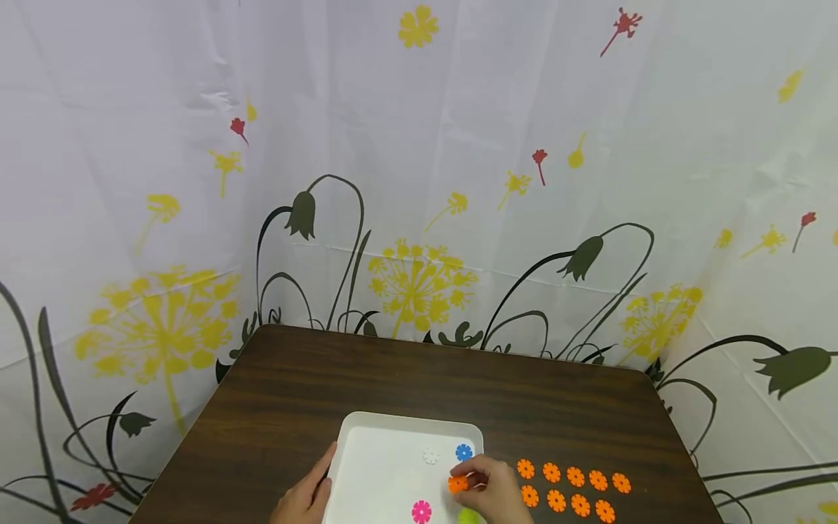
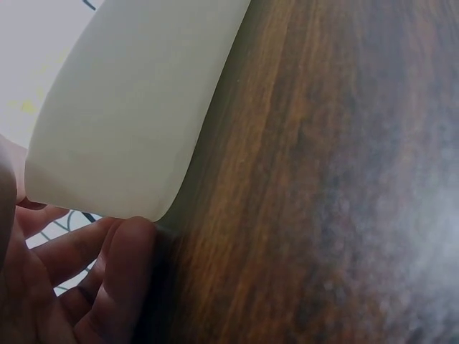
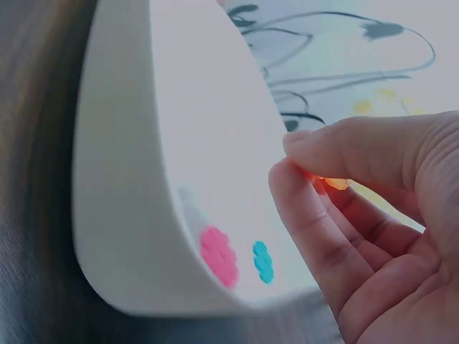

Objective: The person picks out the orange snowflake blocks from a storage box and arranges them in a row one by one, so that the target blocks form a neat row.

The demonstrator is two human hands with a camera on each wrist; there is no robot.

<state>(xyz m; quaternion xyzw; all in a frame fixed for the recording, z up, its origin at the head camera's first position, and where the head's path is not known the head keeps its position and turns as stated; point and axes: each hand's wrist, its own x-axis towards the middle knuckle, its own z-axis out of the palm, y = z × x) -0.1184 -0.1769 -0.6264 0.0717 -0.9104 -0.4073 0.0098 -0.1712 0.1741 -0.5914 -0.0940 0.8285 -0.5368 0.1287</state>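
Note:
A white tray (image 1: 376,466) lies near the front of the table, and my left hand (image 1: 302,498) holds it by the left side. In the left wrist view, curled fingers (image 2: 125,276) reach under the edge of the tray (image 2: 122,129). Over the tray's right part, my right hand (image 1: 494,495) pinches an orange flower-shaped disc (image 1: 457,484) between thumb and fingers. Only a bit of that orange disc (image 3: 335,183) shows in the right wrist view. Inside the tray are a white disc (image 1: 431,456), a blue disc (image 1: 463,452), a pink disc (image 1: 422,511) and a yellow-green disc (image 1: 468,516), partly hidden.
Right of the tray, several orange flower-shaped discs (image 1: 575,477) lie in two rows on the dark wooden table (image 1: 419,378). A white curtain (image 1: 366,109) with printed flowers hangs behind the table and along its sides.

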